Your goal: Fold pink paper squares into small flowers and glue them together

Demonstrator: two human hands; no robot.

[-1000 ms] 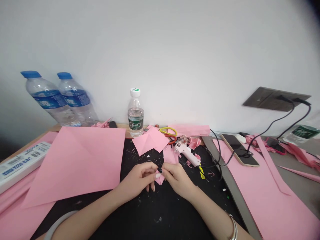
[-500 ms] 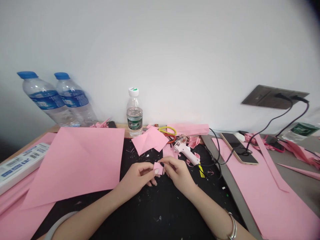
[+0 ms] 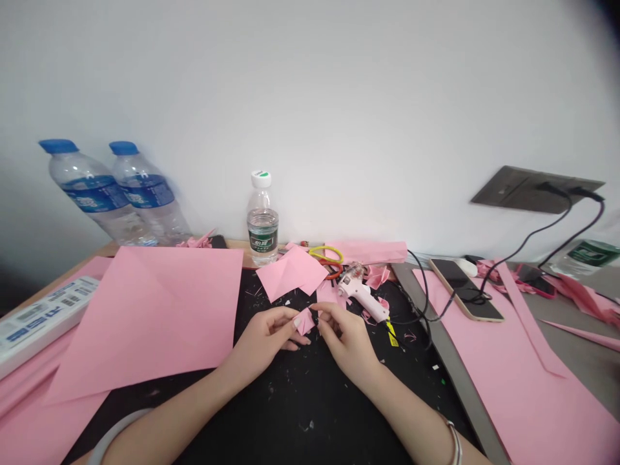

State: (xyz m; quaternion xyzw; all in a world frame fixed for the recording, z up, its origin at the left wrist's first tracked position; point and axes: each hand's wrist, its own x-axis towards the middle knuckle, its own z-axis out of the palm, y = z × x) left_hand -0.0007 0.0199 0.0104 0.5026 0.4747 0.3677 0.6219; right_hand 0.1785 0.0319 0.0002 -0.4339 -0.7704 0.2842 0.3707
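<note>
A small folded piece of pink paper with crease lines is held up between my two hands, above the black mat. My left hand pinches its left side, the thumb lying on the front face. With thumb and forefinger, my right hand grips the paper's right corner. A small dark spot shows at those right fingertips; whether it is a nail or an object I cannot tell. Just beyond the hands lie pink paper squares and a pale pink glue gun.
Large pink sheets lie left, beside a white box. A water bottle and two blue-capped bottles stand by the wall. Yellow-handled scissors lie behind. Right are a phone, cables and a wall socket.
The small paper has turned in my fingers and now sits tilted, with its crease lines showing. My hands have stayed in nearly the same place; the view has shifted slightly.
</note>
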